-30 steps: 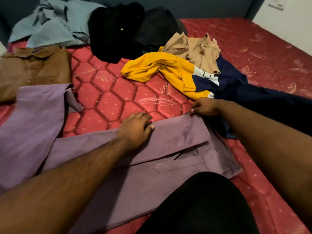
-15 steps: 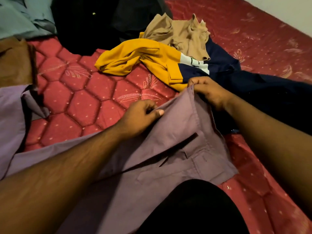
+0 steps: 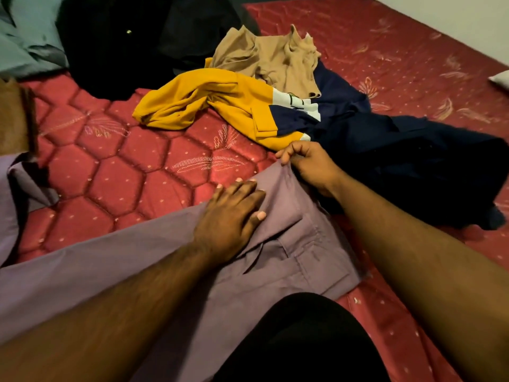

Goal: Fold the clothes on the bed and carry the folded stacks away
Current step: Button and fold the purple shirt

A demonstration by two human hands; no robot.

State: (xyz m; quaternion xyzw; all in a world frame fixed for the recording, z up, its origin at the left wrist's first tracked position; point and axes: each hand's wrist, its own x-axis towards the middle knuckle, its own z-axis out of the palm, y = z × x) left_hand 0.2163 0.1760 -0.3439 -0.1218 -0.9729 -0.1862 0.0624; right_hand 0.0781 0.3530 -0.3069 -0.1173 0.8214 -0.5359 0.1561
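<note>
2 hands work on the mauve trousers (image 3: 275, 260), which lie spread across the near side of the red quilted bed (image 3: 124, 175), waistband to the right and legs running off to the left. The left hand (image 3: 231, 216) presses flat on the cloth near the waistband, fingers straight. The right hand (image 3: 308, 164) has its grip clamped on the far corner of the waistband, pinching and lifting it slightly. Just beyond lies a crumpled yellow, white and navy shirt (image 3: 220, 103), with a tan garment (image 3: 278, 59) partly on it and dark navy clothing (image 3: 413, 150) to the right. Black garments (image 3: 115, 45) and a grey-blue one (image 3: 24, 37) lie farther back; a brown garment (image 3: 12, 117) sits at the left edge.
</note>
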